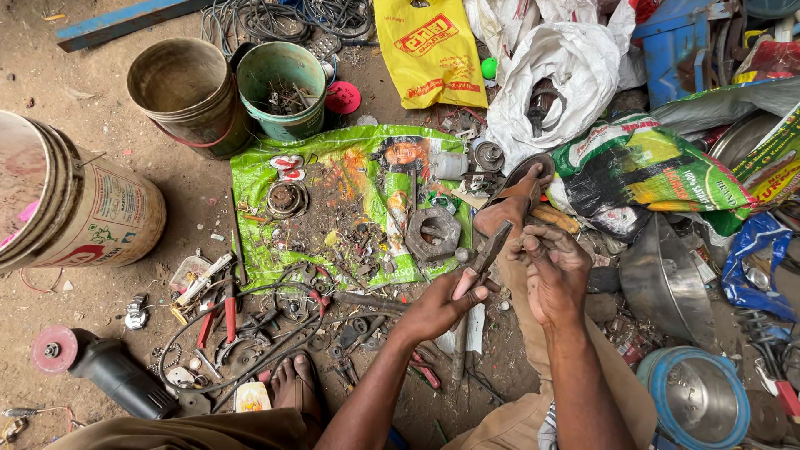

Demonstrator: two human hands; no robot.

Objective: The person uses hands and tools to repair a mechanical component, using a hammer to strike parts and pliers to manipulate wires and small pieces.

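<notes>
From the head camera, you sit on a dirt floor point(100, 92) with your knees drawn up. Your left hand point(446, 302) is clenched around the handle of a dark metal tool point(487, 250), a flat-jawed piece that slants up and to the right from your grip. Your right hand point(554, 275) is curled just beside the tool's upper end, its fingers point(533, 246) pinched together on something too small to make out. Both hands hover near your sandalled foot point(512, 200).

Just left of the tool's tip, a large grey hexagonal nut point(432, 235) lies on a green printed sack point(333, 208) spread flat on the floor and littered with small rusty parts and a round coiled piece point(287, 199). Above the sack stand a green bucket point(282, 87) holding scraps and a dirty tan bucket point(187, 96), touching each other. A big pale bucket point(83, 208) lies on its side at the left edge.

Near your other foot point(296, 387) are red-handled pliers point(218, 312), tangled black wire and an angle grinder point(104, 367) with a pink disc. To your right sit a steel bowl point(662, 279) and a blue-rimmed metal pot point(698, 398).
</notes>
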